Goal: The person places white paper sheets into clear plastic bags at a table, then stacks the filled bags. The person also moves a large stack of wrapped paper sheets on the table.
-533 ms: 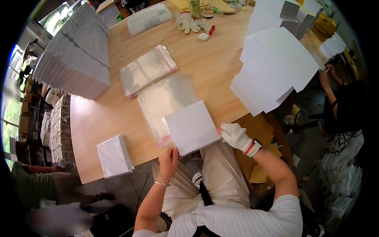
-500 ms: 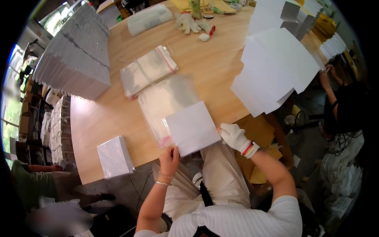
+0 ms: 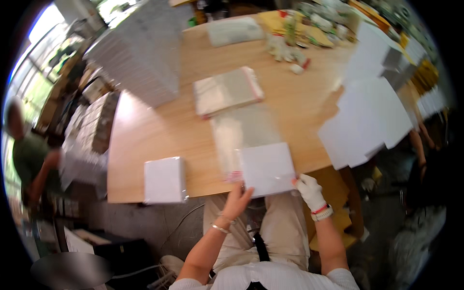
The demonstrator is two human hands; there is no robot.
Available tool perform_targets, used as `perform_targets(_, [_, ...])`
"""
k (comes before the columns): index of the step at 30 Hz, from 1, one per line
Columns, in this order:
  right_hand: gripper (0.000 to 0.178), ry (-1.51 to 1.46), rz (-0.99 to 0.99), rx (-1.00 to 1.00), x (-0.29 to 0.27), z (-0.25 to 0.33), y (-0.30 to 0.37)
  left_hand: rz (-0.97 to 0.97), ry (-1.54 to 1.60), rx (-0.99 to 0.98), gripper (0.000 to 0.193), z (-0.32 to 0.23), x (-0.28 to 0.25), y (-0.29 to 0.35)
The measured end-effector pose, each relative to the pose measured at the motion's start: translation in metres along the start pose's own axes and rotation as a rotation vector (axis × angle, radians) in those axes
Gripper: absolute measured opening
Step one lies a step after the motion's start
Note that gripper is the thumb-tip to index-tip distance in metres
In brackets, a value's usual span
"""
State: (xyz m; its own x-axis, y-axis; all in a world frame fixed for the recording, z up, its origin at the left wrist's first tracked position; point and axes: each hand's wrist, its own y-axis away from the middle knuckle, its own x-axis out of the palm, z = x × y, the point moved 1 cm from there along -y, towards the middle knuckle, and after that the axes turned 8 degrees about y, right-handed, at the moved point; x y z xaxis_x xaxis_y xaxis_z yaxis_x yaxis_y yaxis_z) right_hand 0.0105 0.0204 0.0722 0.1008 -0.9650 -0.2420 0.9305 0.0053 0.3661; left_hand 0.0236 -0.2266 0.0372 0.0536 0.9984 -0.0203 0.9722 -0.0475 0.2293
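A flat white block (image 3: 267, 168), a box or a paper stack, lies at the table's front edge. It overlaps several clear plastic bags (image 3: 246, 124) with a pink strip at their near end. My right hand (image 3: 311, 191), in a white knit glove with bare fingertips showing, is closed on the block's near right corner. My bare left hand (image 3: 236, 202) is at the near left corner, its thumb and fingers apart, touching the edge of block or bag. Blur hides the exact contact. Leftward, a second white block (image 3: 165, 180) sits in clear plastic.
A bundle of clear bags (image 3: 228, 91) lies farther back. Tall stacked white slabs (image 3: 140, 55) stand at left, white sheets (image 3: 362, 121) at right. Gloves (image 3: 280, 48) and a roll of plastic (image 3: 235, 31) lie at the back. A person (image 3: 34, 159) stands left; another's arm (image 3: 419, 145) is at right.
My view has turned, shifting the scene rightward. My left hand's fingers have loosened from a closed grip and spread. The right hand stays on the block's corner. At left, the person now holds clear plastic.
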Motion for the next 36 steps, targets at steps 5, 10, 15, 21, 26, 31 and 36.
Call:
perform_targets(5, [0.023,0.134,0.012,-0.239,0.043,0.024,0.023,0.012,-0.065,0.118,0.037,-0.039,-0.055,0.032])
perform_targets(10, [0.023,0.082,0.215,-0.591,0.173,0.073,0.005,-0.318,-0.170,0.099,0.040,-0.078,-0.190,0.068])
perform_targets(15, [0.047,0.445,0.348,-0.386,0.273,0.103,-0.004,-0.253,-0.330,-0.116,0.042,-0.033,-0.306,0.060])
perform_targets(21, [0.044,0.413,0.484,-0.328,0.289,0.078,-0.023,-0.565,-0.953,0.179,0.052,-0.051,-0.266,0.054])
perform_targets(26, [0.023,-0.676,0.595,0.373,0.291,0.073,-0.025,-0.216,-1.229,0.200,0.050,-0.063,-0.246,0.031])
perform_targets(31, [0.012,-0.766,0.314,0.279,0.283,0.092,-0.024,-0.256,-1.251,0.226,0.048,-0.069,-0.243,0.036])
perform_targets(36, [0.017,-0.815,0.334,-0.003,0.167,0.070,-0.006,-0.236,-1.250,0.178,0.049,-0.064,-0.239,0.024])
